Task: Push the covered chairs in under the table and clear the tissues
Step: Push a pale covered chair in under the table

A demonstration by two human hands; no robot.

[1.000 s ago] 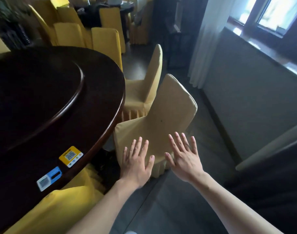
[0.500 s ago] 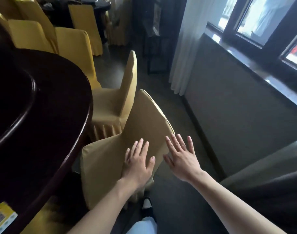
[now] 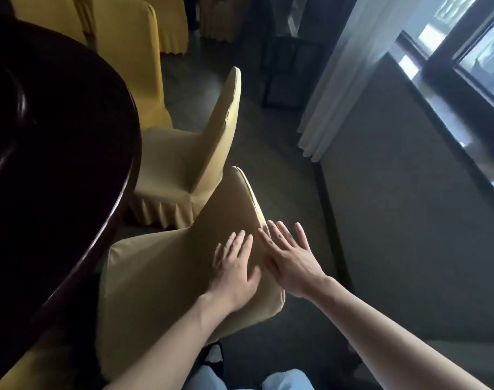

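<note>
A chair in a tan cloth cover (image 3: 167, 271) stands at the rim of the dark round table (image 3: 57, 170), its backrest turned toward me. My left hand (image 3: 234, 274) lies flat on the back of that backrest, fingers spread. My right hand (image 3: 289, 254) is open at the backrest's right edge, its fingers past the edge over the floor. A second covered chair (image 3: 184, 161) stands just beyond, its seat partly under the table. No tissues are in view.
More yellow covered chairs (image 3: 127, 49) line the table's far side. A low grey wall (image 3: 408, 206) with a white curtain (image 3: 349, 68) and a window runs along the right, leaving a narrow strip of dark floor (image 3: 279, 170). My shoe and trouser legs show at the bottom.
I have stepped closer and the view has swung right. The near chair now sits closer to the table rim, and both hands stay spread at its backrest.
</note>
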